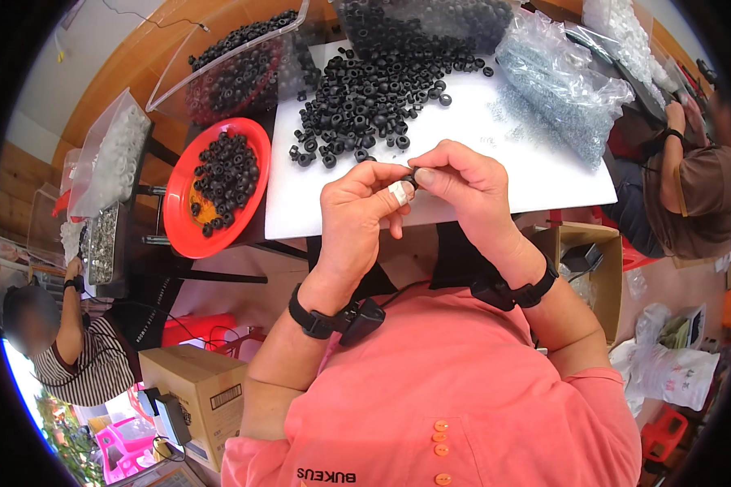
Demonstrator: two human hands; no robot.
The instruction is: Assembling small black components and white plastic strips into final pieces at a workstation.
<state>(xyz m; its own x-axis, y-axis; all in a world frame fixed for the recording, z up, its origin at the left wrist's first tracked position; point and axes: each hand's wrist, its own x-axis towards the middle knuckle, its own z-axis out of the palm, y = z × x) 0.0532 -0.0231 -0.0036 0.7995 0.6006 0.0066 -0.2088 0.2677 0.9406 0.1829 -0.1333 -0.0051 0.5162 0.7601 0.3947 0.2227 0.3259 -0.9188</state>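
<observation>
My left hand (351,209) and my right hand (473,188) meet over the front of the white work surface (528,195). Their fingertips pinch a small black part (412,174), mostly hidden by the fingers. White tape wraps my left thumb. Just beyond the hands spreads a heap of small round black parts (374,97), many with a hole through the middle. To the left, a red plate (260,170) holds more of the same black parts. A clear plastic bag (560,89) of tiny grey-blue pieces lies at the right, with some pieces spilled beside it.
Clear bins of black parts (244,77) stand at the back left. White rings (114,166) fill a tub farther left. One co-worker (85,357) sits left, another (694,178) right. Cardboard boxes (199,398) stand low on both sides. Plastic bags (666,373) lie at lower right.
</observation>
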